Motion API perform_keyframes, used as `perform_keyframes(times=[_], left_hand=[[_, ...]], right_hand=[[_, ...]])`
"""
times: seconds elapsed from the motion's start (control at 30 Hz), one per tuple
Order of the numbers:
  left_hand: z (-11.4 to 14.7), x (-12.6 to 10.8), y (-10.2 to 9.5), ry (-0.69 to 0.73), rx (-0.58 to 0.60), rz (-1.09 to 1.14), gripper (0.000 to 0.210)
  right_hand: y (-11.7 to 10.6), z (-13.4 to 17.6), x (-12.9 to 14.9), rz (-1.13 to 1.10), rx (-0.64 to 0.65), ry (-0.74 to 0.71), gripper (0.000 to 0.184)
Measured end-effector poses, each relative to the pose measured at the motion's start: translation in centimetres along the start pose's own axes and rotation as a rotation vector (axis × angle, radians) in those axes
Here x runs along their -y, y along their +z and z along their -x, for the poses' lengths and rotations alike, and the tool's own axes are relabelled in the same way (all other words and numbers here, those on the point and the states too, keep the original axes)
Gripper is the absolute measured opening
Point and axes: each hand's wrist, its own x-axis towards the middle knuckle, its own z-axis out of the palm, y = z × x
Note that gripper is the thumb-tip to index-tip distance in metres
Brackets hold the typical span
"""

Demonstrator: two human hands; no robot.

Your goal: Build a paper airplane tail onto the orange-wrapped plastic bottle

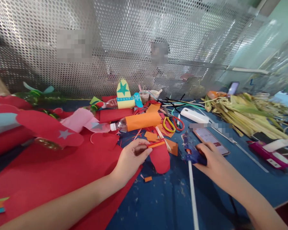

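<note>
My left hand [129, 159] pinches the folded top edge of a red paper cutout [160, 161] with a rounded lower end. A narrow orange strip [156, 144] runs along that edge. In my right hand [216, 164] is a dark blue glue gun [193, 154], lying low over the table with its nozzle pointing away from me. A long white glue stick [193, 195] sticks out of its back toward me. Just beyond my left hand lies a plastic bottle wrapped in orange paper [144, 121]. Scissors [169, 124] with yellow and red handles rest beside the bottle.
Large red sheets [62, 179] cover the left of the blue table [163, 204]. A phone [211, 140] lies past my right hand, near a purple power strip [270, 155] and dried husks [244, 111]. A perforated metal screen [134, 38] stands behind.
</note>
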Motion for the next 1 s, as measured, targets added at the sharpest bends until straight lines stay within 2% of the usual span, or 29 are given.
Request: perform_keyframes(times=[0.17, 0.27, 0.33, 0.4, 0.47, 0.57, 0.63, 0.8, 1.0], left_hand=[[-0.2, -0.6, -0.4, 0.006, 0.018, 0.038, 0.023], [-0.2, -1.4, -0.5, 0.028, 0.026, 0.055, 0.023], [-0.2, -1.9, -0.5, 0.081, 0.010, 0.032, 0.018], [-0.2, -2.3, -0.5, 0.122, -0.012, 0.000, 0.015], [0.0, -2.7, -0.5, 0.131, -0.019, -0.023, 0.014], [0.3, -3.1, -0.5, 0.132, -0.018, -0.032, 0.013], [0.4, -3.2, -0.5, 0.133, -0.018, -0.032, 0.012], [0.3, -3.0, -0.5, 0.088, 0.002, -0.054, 0.013], [0.3, -2.8, -0.3, 0.027, 0.019, -0.066, 0.012]], right_hand=[[0.5, -2.5, -1.7, 0.032, 0.124, -0.054, 0.017], [-0.3, -3.3, -2.2, 0.011, 0.194, -0.122, 0.020], [-1.4, -4.1, -1.8, 0.020, 0.190, -0.143, 0.022], [-2.5, -5.2, -0.4, -0.021, 0.095, -0.142, 0.023], [-3.4, -6.3, 1.7, -0.237, 0.040, -0.131, 0.022], [-3.3, -7.2, 4.8, -0.748, 0.245, -0.218, 0.026], [-2.4, -7.2, 6.0, -0.931, 0.333, -0.202, 0.032], [0.2, -6.2, 5.8, -1.048, 0.322, -0.076, 0.027], [0.9, -6.0, 5.4, -1.060, 0.293, -0.044, 0.019]])
